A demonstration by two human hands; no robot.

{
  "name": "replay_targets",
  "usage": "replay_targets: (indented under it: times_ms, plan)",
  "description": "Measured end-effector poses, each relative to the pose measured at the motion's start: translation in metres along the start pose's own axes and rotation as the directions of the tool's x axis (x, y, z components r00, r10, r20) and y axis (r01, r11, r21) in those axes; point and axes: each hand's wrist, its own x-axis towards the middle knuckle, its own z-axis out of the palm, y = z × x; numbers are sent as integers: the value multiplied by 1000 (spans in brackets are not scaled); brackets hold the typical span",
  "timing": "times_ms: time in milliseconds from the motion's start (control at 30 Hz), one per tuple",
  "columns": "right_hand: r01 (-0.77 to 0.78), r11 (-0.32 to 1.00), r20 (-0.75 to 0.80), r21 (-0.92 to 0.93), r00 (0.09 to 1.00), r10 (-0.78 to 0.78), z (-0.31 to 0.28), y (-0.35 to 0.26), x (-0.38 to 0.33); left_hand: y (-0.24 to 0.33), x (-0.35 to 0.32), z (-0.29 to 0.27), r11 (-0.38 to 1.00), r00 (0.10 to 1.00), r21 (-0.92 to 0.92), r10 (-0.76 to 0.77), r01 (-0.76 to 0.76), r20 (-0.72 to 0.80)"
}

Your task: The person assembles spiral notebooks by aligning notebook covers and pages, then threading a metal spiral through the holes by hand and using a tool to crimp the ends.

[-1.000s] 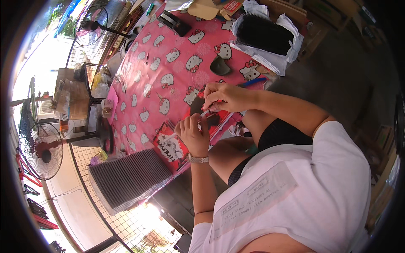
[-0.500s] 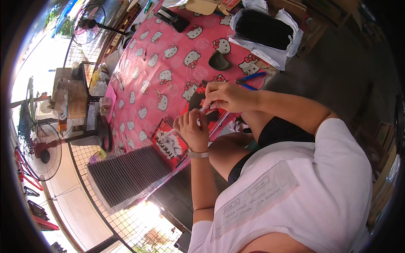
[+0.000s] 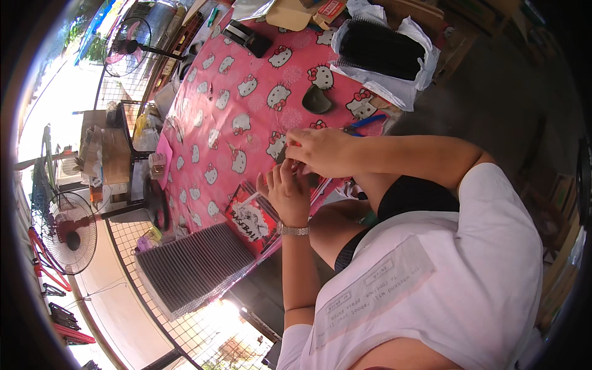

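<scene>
Both hands meet over a red and black printed notebook cover (image 3: 248, 219) at the table's near edge. My left hand (image 3: 287, 194), with a metal watch band at its wrist, has bent fingers drawn together. Close against its fingertips, my right hand (image 3: 319, 152) is pinched from the far side. Whatever lies between the fingers is too small and covered to make out. A thin pale strip (image 3: 248, 201) shows along the cover beside my left hand. Blue-handled pliers (image 3: 367, 125) lie just beyond my right wrist.
A ridged dark grey stack (image 3: 196, 265) stands left of the cover. Farther off are a dark shallow dish (image 3: 316, 100), a black desk tool (image 3: 248, 38) and black ridged pieces (image 3: 383, 50) in white paper. Fans (image 3: 69, 233) stand at the left, beyond the pink patterned tablecloth (image 3: 213, 139).
My right hand has shifted a little left and closer over my left fingertips. More of the pale strip shows beside my left hand. The whole view has tilted slightly.
</scene>
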Motion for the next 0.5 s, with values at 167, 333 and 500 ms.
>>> replay_targets:
  times_ms: [167, 333, 500]
  plan:
    - [-4, 1000, 77, 31, 997, 1, -4, 19, 16, 4, 7, -1, 1000, 1000, 20, -1, 1, 1]
    - [-18, 1000, 71, 1, 997, 18, 7, 15, 14, -4, 7, 5, 998, 998, -65, -29, 25, -62]
    - [-4, 993, 84, 118, 996, -6, 16, 28, 24, -7, 9, 13, 989, 989, -131, -88, 72, -122]
